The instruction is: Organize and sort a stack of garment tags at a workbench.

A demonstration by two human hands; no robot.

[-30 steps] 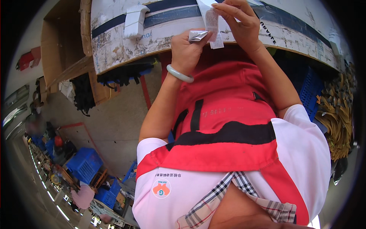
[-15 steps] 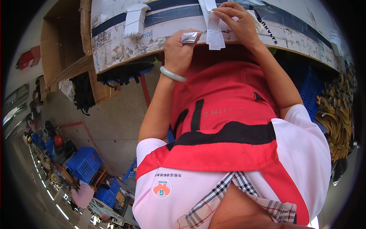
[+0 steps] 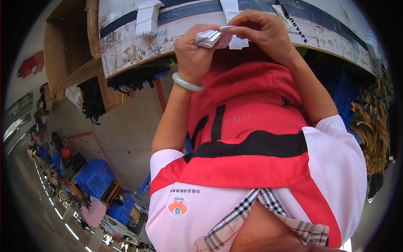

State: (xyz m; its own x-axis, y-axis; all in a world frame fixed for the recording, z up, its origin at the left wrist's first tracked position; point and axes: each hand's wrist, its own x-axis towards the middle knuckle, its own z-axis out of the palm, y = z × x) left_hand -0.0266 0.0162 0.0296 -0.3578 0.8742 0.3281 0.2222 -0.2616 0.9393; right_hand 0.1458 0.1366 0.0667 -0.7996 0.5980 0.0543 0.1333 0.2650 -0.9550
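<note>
Plainly, the left hand [image 3: 192, 56] is gripping folded white slips [image 3: 207, 39] while the right hand [image 3: 270, 38] is pinching

Held over the near edge of the table [image 3: 126, 52], the folded white slips are fanning slightly at their ends, with the left fingers clenching around them. Beside them, the right thumb and fingers are grasping a thin white slip [image 3: 227, 27], seen edge-on, its end just meeting the left fingers; whether it is joining the folded ones, I cannot tell. Below the right fingers, printed slips [image 3: 238, 43] are showing at the table's edge. Beyond the hands, a white strip [image 3: 229, 8] is lying on the table and running out of view at the top. To the left, a white bundle [image 3: 147, 19] is resting there, and to the right a small white packet [image 3: 282, 16] is lying. A pale bangle [image 3: 187, 82] is circling the left wrist, and a red apron [image 3: 252, 94] is covering the person's front.
</note>
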